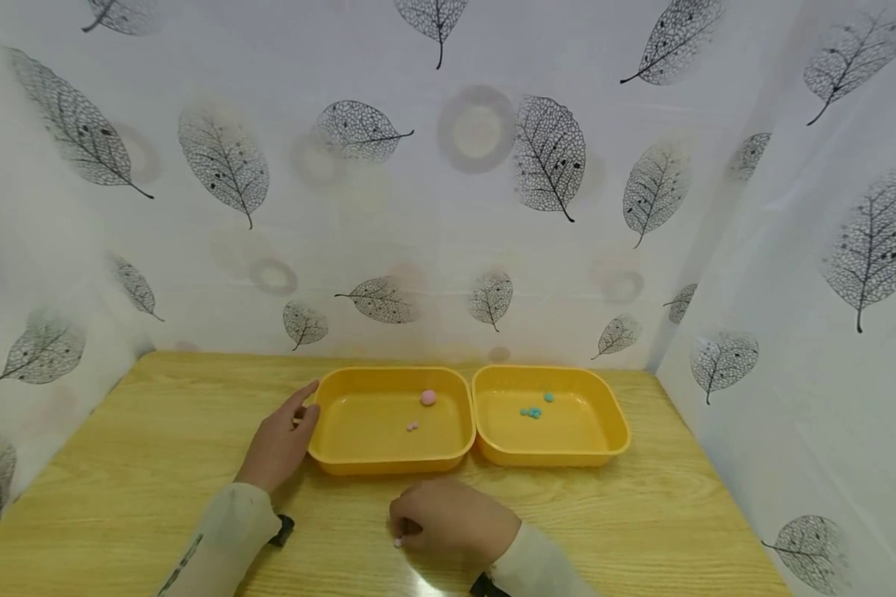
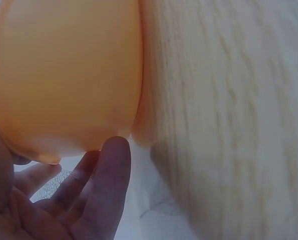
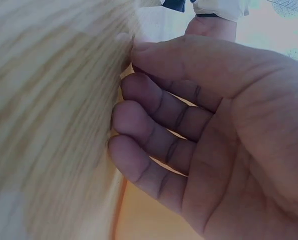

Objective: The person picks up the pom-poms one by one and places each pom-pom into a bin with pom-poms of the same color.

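My left hand (image 1: 280, 444) rests against the left end of the left yellow tray (image 1: 388, 466). In the left wrist view its fingers (image 2: 116, 170) lie at the tray wall (image 2: 68, 75). My right hand (image 1: 455, 518) is low on the wooden table in front of the trays, thumb and forefinger at a tiny pale pink bead (image 1: 397, 543). The right wrist view has this bead (image 3: 122, 37) at the thumb tip, the forefinger mostly hidden; the other fingers (image 3: 133, 117) curl against the tabletop. Inside the left tray are a larger pink ball (image 1: 428, 398) and small pink beads (image 1: 412, 426).
Beside the left tray stands a second yellow tray (image 1: 548, 458), with several small teal beads (image 1: 532, 412) in it. Behind the table (image 1: 157, 414) and along its sides hangs a white sheet (image 1: 433, 240) with a leaf print.
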The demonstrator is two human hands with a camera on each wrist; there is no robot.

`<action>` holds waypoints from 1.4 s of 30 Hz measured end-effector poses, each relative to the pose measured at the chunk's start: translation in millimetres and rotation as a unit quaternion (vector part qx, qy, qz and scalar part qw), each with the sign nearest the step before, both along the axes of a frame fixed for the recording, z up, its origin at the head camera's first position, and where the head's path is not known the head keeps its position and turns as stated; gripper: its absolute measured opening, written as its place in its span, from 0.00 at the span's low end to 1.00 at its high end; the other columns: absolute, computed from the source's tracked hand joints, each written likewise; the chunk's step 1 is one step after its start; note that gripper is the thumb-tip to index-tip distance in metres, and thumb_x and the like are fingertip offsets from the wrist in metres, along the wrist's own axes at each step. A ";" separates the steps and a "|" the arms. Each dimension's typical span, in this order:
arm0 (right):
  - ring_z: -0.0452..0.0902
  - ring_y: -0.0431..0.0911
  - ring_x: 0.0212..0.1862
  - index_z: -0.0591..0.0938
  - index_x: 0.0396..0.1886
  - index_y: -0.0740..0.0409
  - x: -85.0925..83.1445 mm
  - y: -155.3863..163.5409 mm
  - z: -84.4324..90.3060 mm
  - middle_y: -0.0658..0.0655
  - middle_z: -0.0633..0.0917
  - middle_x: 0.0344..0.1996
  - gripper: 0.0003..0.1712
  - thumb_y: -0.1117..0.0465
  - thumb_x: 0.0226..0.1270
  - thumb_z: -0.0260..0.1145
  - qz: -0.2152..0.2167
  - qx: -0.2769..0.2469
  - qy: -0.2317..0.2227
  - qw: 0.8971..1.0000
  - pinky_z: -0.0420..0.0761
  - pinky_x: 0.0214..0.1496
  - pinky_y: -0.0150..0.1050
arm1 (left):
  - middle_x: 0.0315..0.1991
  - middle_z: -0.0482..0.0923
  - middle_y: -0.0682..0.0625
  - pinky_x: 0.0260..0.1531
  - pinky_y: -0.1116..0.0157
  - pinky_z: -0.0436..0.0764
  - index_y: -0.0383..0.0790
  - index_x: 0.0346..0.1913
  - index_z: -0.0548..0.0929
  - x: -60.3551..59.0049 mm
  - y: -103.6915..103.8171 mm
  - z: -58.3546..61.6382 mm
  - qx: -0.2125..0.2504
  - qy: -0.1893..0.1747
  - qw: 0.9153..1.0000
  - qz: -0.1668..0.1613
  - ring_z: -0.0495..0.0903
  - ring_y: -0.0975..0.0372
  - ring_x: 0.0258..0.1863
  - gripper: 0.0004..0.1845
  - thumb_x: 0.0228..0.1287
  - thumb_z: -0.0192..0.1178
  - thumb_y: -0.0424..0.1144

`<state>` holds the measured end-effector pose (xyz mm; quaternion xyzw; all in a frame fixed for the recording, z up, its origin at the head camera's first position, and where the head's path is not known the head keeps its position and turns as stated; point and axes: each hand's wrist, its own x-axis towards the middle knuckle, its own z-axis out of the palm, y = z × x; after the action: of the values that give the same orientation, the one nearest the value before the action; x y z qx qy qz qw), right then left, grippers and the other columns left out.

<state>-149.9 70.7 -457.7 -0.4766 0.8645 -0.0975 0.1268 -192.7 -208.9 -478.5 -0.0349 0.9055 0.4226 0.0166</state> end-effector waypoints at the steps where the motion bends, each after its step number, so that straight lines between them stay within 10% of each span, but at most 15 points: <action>1: 0.68 0.27 0.28 0.82 0.30 0.40 0.0 0.2 0.6 0.32 0.76 0.27 0.09 0.56 0.71 0.70 -0.001 -0.002 0.000 1.000 0.68 0.32 0.21 | 0.65 0.76 0.36 0.55 0.47 0.80 0.51 0.83 0.57 0.2 -0.2 -0.2 0.000 0.000 1.000 0.000 0.79 0.47 0.57 0.31 0.84 0.43 0.54; 29: 0.67 0.30 0.31 0.84 0.35 0.44 -16.3 14.4 14.1 0.36 0.77 0.29 0.05 0.60 0.70 0.70 -0.041 -0.071 0.043 0.996 0.69 0.35 0.22 | 0.65 0.75 0.35 0.56 0.46 0.80 0.49 0.83 0.57 1.1 -0.1 1.3 0.001 0.004 1.000 -0.003 0.79 0.46 0.58 0.31 0.84 0.43 0.54; 42: 0.74 0.32 0.31 0.84 0.37 0.47 -22.5 33.9 32.5 0.40 0.83 0.30 0.03 0.56 0.72 0.71 -0.109 -0.155 0.113 0.975 0.75 0.34 0.25 | 0.66 0.75 0.35 0.56 0.46 0.79 0.50 0.83 0.57 2.9 -0.1 2.3 0.003 0.003 1.000 -0.008 0.79 0.46 0.59 0.31 0.84 0.43 0.53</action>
<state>-172.4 104.6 -425.2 -0.4013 0.8943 -0.1892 -0.0582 -189.8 -209.0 -476.2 -0.0265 0.9044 0.4254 0.0169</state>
